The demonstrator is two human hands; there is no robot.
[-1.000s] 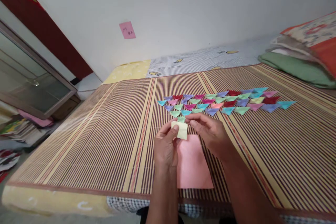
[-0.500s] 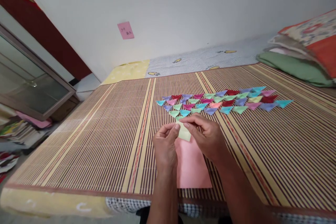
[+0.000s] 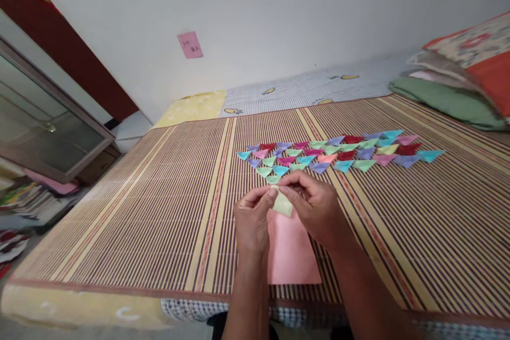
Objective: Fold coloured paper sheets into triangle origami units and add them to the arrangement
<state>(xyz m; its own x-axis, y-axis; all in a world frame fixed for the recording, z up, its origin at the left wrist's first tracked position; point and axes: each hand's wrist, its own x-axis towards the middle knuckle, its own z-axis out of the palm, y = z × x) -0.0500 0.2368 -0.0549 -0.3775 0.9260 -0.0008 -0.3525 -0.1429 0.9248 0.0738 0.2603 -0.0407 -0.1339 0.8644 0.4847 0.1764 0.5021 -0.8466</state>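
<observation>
The left hand (image 3: 250,219) and the right hand (image 3: 314,206) were close together, both pinching a small pale yellow-green paper (image 3: 282,204) between thumb and fingertips. The paper was held just above a pink sheet (image 3: 292,252) that lay flat on the striped bamboo mat (image 3: 159,207) on the bed. Both hands gripped it near the top, most likely so that it stayed steady and the fold could be made neat. Just past the hands lay rows of little folded paper triangles (image 3: 338,151) in many colours, set side by side and spread out to the right, perhaps so that each one could be seen and none got crushed. The nearest triangles were very close to the fingertips, so there was little room in front. To the left the mat was bare and wide. The near edge of the bed was just below the pink sheet. Folded blankets (image 3: 458,85) sat far off to the right.
</observation>
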